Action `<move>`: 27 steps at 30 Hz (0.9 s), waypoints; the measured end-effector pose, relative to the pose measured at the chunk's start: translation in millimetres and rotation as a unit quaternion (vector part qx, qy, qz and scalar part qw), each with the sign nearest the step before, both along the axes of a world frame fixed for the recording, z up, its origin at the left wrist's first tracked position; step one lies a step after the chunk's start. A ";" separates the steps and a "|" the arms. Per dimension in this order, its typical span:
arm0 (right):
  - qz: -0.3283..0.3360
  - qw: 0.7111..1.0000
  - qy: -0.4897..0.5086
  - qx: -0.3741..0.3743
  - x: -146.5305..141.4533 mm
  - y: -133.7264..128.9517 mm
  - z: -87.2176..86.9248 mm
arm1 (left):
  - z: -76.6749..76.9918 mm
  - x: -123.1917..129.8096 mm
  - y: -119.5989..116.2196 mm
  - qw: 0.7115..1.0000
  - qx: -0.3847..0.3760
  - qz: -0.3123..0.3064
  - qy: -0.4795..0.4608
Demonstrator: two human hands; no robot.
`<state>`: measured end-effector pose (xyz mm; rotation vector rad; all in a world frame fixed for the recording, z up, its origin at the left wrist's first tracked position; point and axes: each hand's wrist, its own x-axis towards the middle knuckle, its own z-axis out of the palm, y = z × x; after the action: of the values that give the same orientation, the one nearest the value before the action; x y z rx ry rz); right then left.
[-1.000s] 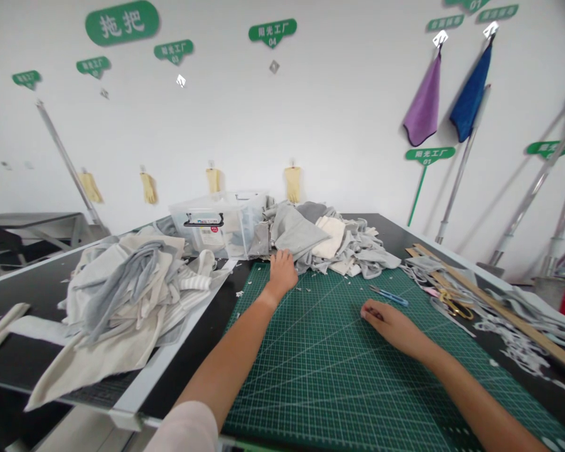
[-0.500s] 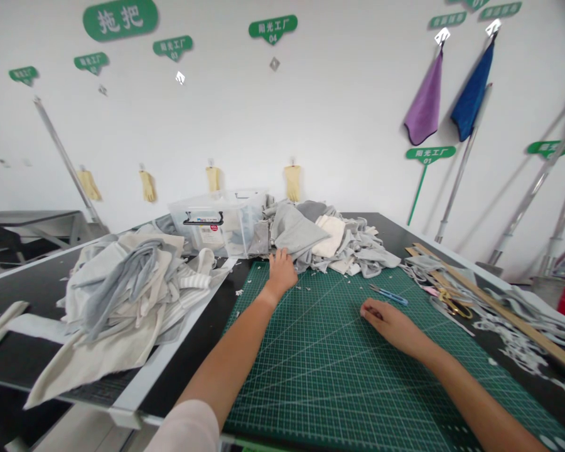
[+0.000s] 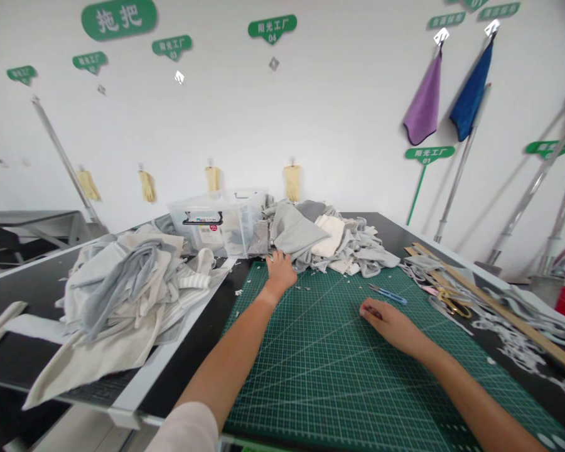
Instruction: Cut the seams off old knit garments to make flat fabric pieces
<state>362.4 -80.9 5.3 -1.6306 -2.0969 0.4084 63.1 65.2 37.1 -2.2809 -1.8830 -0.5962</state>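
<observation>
The left hand (image 3: 281, 273) is resting near the green cutting mat's (image 3: 306, 370) far edge, against the cloth pile (image 3: 297, 231); its upper fingers are standing slightly apart, but whether the fingertips are pinching fabric, I cannot tell. The right hand (image 3: 383, 318) is hovering over or resting on the mat's right half, fingers curling inward; something dark is showing in the curl, and I cannot tell whether it is a held tool or shadow.

The pile is lying loosely tangled across the mat's far edge, so a pull on one piece could drag neighbours along or topple the heap. Blue-handled snips (image 3: 392, 295) are lying on the mat just beyond the right hand; a sweep of cloth could cover or knock them, and careless fingers could meet the blades.

Right of the mat, gold-handled scissors (image 3: 454, 306) are sitting among scraps, easily snagging loose strips. Left of the mat, a second cloth heap (image 3: 117, 295) is reaching the desk's (image 3: 193, 351) near edge; its overhanging corner could catch and pull pieces down.
</observation>
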 end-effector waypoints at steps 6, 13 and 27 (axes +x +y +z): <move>0.003 1.000 -0.003 0.003 -0.2 -1.5 1.9 | 1.9 1.5 0.6 0.999 -0.008 -0.009 -0.038; 0.000 1.000 -0.001 0.000 0.4 -1.6 1.2 | -3.9 1.3 15.2 0.985 -0.015 -0.018 -0.172; -0.002 1.000 -0.002 0.007 -3.0 -2.4 3.5 | -8.3 -4.5 54.1 0.852 -0.037 -0.047 -0.520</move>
<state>359.4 -83.3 8.8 -1.6289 -2.0932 0.3880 58.6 119.2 28.8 -2.2654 -2.1177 -2.1398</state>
